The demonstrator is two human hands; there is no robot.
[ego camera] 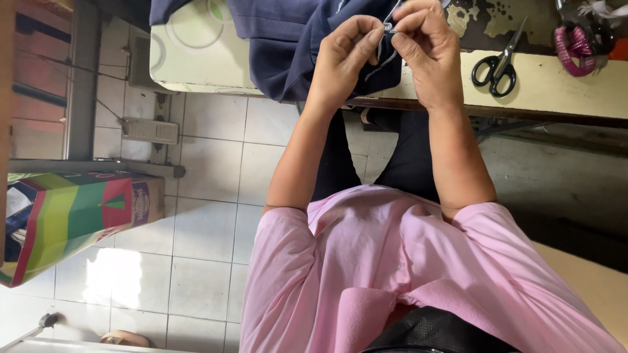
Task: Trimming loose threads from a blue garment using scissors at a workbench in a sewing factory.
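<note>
Both forearms reach up to the table edge; left hand (343,55) and right hand (425,49) pinch a small metal piece (388,26) together, navy fabric (294,39) bunched beneath, black scissors (498,65) right of them.

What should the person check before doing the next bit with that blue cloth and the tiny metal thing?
1. Left hand pinching the dark blue cloth: ok.
2. Right hand grip on the small metal piece: ok.
3. What the metal piece is: cannot tell.
4. Scissors within reach on the table: ok.
5. Cloth fully on the table: not ok, part hangs off the edge.
</note>
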